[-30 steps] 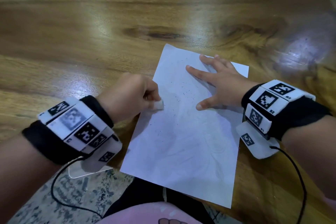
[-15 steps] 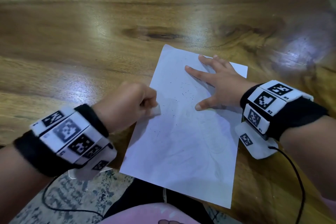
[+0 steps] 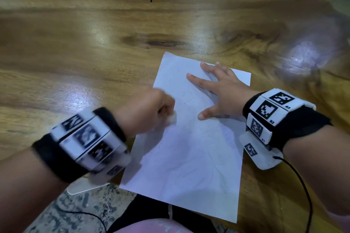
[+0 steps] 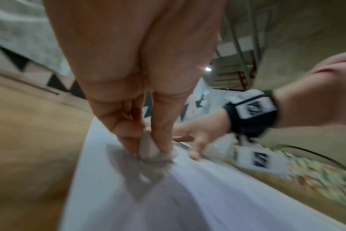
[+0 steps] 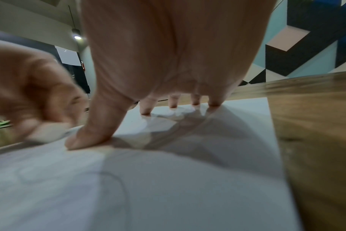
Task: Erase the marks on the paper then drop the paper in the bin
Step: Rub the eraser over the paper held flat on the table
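The paper lies on the wooden table. The blurred left hand pinches a mostly hidden eraser against it; the right hand presses it with spread fingers. Remaining marks look faint.

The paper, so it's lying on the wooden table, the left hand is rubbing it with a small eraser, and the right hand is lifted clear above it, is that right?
Not quite. The right hand is not lifted clear: its spread fingers and thumb press flat on the paper, as the right wrist view shows. The rest holds: the paper lies on the wooden table and the left hand pinches a small eraser against it.
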Tool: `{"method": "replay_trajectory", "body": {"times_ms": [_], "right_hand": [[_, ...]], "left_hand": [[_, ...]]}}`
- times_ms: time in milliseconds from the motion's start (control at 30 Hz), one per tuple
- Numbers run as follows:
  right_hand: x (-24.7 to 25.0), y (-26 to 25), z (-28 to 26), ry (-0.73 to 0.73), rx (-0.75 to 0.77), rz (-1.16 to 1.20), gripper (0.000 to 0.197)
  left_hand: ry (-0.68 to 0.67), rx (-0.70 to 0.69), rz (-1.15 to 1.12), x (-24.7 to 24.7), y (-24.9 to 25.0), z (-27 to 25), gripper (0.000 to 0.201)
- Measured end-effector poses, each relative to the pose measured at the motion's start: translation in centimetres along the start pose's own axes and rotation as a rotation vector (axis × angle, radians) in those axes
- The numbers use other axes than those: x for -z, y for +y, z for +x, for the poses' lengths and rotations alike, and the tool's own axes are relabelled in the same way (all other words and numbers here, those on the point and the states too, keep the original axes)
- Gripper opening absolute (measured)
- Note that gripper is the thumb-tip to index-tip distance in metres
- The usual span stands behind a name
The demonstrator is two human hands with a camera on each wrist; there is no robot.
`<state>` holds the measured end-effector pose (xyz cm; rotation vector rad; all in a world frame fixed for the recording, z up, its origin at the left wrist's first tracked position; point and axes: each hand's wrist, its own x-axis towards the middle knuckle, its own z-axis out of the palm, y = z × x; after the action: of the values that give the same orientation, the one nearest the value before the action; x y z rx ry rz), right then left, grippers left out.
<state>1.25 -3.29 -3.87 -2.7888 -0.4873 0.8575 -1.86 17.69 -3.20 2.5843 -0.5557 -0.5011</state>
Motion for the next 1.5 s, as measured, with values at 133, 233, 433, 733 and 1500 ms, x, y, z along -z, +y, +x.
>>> {"method": "replay_trajectory", "body": {"times_ms": [133, 233, 433, 733, 1500], "right_hand": [[0.1, 0.1, 0.0, -0.007, 0.004, 0.0, 0.103], [-0.1, 0.2, 0.0, -0.008, 0.016, -0.052, 0.11], [-0.4, 2.3, -2.2, 0.008, -0.136, -0.001, 0.119], [-0.9, 2.4, -3.2, -0.004, -0.152, -0.049, 0.123], [-0.9, 2.4, -3.2, -0.018, -0.225, -0.149, 0.121]], "left_hand": [[-0.15, -0.033, 0.017, -0.8, -0.2, -3.4, 0.024], [-0.127, -0.04, 0.023, -0.7, 0.0, -3.4, 0.021], [-0.168, 0.018, 0.042, -0.7, 0.3, -3.8, 0.016], [-0.112, 0.067, -0.085, 3.1, 3.1, 5.7, 0.015], [-0.278, -0.146, 0.092, 1.0, 5.1, 7.3, 0.014]]}}
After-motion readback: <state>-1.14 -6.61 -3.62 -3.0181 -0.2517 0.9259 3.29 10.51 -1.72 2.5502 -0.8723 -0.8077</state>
